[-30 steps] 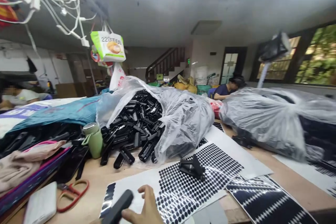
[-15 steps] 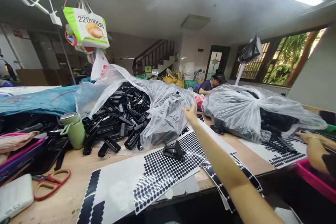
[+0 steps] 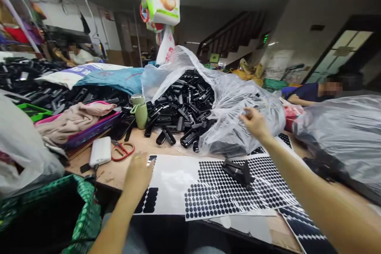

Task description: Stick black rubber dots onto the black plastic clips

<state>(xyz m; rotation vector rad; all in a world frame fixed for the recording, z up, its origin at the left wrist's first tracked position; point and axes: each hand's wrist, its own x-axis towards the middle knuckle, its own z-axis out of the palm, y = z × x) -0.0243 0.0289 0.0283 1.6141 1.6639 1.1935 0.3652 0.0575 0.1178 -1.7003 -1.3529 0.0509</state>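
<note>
My right hand (image 3: 255, 124) is in front of a clear plastic bag (image 3: 229, 121), its fingers curled together. What they hold, if anything, cannot be made out. Many small black plastic parts (image 3: 186, 99) spill from the bag's mouth. Blurred by motion, my left hand (image 3: 139, 170) is over the left end of a white sheet (image 3: 175, 178) with black stickers; its fingers are not clear. Rows of round black stickers (image 3: 214, 190) cover the sheet's right part. A black plastic piece (image 3: 239, 172) lies on top of them.
Left of the sheet lie red-handled scissors (image 3: 122, 151) and a white box-shaped device (image 3: 100, 151). Behind them are a green flask (image 3: 139, 113) and a basket (image 3: 86, 135) with cloth. A green bag (image 3: 86, 202) is below left; another plastic bag (image 3: 342, 127) stands right. Other people sit further back.
The view has swung left. My left hand has come into view at the sheet's left end. My right hand has shifted leftward across the front of the plastic bag.
</note>
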